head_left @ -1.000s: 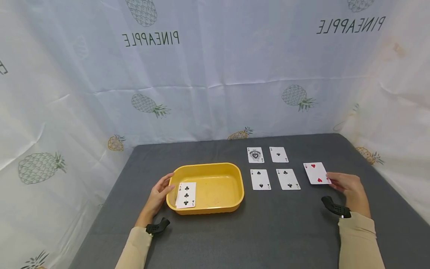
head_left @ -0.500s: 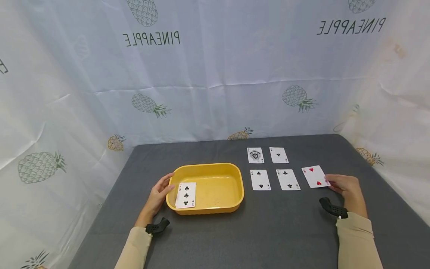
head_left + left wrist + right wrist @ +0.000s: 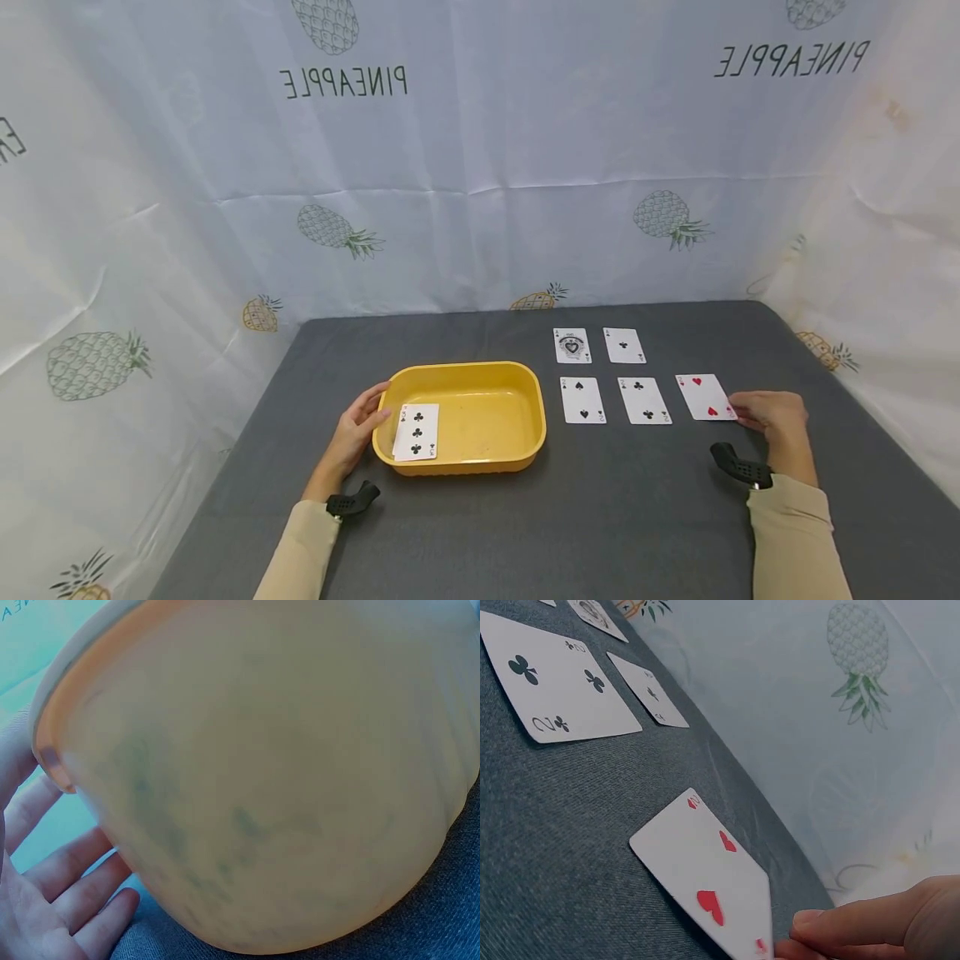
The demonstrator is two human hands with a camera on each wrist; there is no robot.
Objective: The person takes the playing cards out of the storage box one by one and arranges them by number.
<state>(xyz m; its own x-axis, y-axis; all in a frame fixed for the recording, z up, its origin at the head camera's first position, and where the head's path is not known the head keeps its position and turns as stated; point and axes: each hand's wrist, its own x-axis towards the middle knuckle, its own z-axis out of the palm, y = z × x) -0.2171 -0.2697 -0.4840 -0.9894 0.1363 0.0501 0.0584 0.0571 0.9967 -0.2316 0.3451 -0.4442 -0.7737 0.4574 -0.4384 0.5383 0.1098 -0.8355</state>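
My left hand [image 3: 356, 433] holds the left end of a yellow plastic tray [image 3: 480, 467], thumb over the rim and fingers along the outer wall. The left wrist view shows those fingers [image 3: 75, 877] against the tray's side. Inside the tray lies a three of clubs [image 3: 417, 432], with another card's edge under it. A two of hearts [image 3: 703, 397] lies face up on the table at the right. My right hand [image 3: 776, 421] is at its right edge. The right wrist view shows the thumb off the card, a fingertip touching or almost touching its edge.
Left of the two of hearts lie a two of clubs [image 3: 644, 402] and a two of spades [image 3: 582, 401]. Behind them are an ace of spades [image 3: 572, 346] and an ace of clubs [image 3: 624, 346]. A pineapple-print curtain [image 3: 480, 150] surrounds the dark table [image 3: 570, 533].
My right hand brought the two of hearts slightly nearer me and straightened it in line with the other twos; its thumb is now off the card. The left hand and tray keep their place.
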